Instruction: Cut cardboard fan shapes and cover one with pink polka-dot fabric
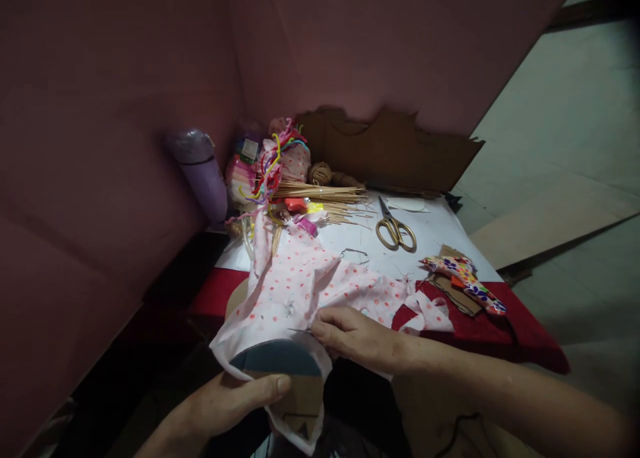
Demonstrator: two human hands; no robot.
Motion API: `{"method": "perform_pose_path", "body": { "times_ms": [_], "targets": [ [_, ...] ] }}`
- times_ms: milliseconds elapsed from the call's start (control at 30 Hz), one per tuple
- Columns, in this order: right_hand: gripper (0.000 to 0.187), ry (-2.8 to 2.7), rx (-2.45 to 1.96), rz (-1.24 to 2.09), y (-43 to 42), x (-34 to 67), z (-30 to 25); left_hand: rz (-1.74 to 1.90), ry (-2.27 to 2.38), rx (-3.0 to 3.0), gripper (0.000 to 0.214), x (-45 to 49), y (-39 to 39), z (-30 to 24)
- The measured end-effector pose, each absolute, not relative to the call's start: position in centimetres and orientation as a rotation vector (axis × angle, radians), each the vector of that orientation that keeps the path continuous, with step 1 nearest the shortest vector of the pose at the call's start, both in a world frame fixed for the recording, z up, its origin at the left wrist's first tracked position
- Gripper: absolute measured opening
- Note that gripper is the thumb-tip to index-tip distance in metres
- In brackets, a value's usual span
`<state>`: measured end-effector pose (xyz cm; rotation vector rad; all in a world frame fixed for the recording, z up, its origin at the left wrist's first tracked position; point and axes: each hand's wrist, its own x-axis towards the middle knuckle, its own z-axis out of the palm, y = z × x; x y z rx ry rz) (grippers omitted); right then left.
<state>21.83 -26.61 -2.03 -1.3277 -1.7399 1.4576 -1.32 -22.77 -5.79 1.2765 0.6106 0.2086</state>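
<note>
My left hand (235,398) grips a round cardboard piece (285,371) wrapped in white cloth with pink dots (300,285), thumb pressed on its face. My right hand (350,338) pinches a thin needle (300,331) at the cloth's edge over the cardboard, fingers closed. The cloth trails up over the low table (435,235).
Gold-handled scissors (395,230) lie on the white sheet. A bundle of bamboo sticks (325,195), coloured yarn (273,161), twine balls (320,173) and a purple bottle (203,171) sit at the back. Floral fabric strip (465,281) on cardboard lies right. Cut cardboard (395,151) leans on the wall.
</note>
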Motion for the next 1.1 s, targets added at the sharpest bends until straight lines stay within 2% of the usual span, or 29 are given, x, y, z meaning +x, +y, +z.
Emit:
{"method": "perform_pose_path", "body": {
  "times_ms": [400, 833, 1100],
  "targets": [
    [0.043, -1.636, -1.363, 1.435, -27.0, 21.4, -2.8, 0.197, 0.587, 1.283, 0.028, -1.1, -22.7, -5.2],
    [0.037, -1.842, -1.343, 1.327, -26.6, 21.7, -1.3, 0.192, 0.569, 1.343, 0.025, -1.0, -22.4, -4.8],
    [0.044, -1.638, -1.319, 1.449, -26.9, 21.4, -2.4, 0.176, 0.555, 1.355, 0.026, -0.9, -22.4, -4.4]
  ]
}}
